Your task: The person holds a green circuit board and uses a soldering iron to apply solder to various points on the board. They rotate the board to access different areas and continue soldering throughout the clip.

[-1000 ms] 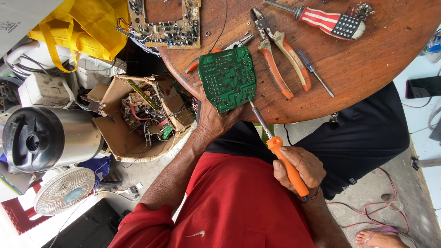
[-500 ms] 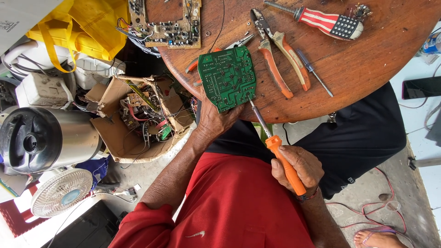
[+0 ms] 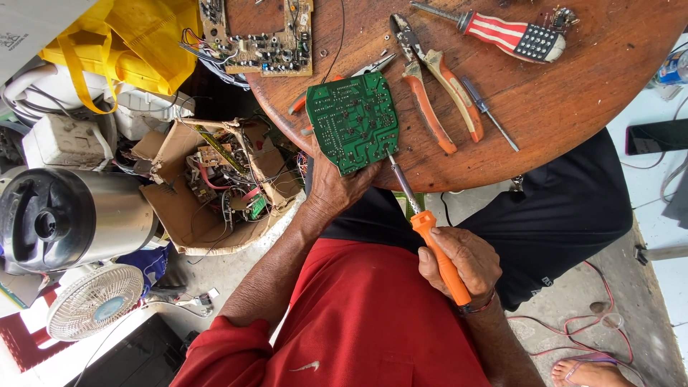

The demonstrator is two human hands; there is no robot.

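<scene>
While both hands work at the near edge of the round wooden table [image 3: 573, 107], positions are as follows.
Left hand [image 3: 337, 188]: clamped on the near edge of the green circuit board [image 3: 352, 120], which lies tilted at the table's near-left edge.
Right hand [image 3: 462, 261]: closed around the orange-handled soldering iron [image 3: 430, 236]; its tip touches the board's near-right corner.
Right of board: orange-handled pliers [image 3: 436, 86].
Far right: striped screwdriver [image 3: 505, 32].
Left, below table: cardboard box [image 3: 215, 190] of parts.
</scene>
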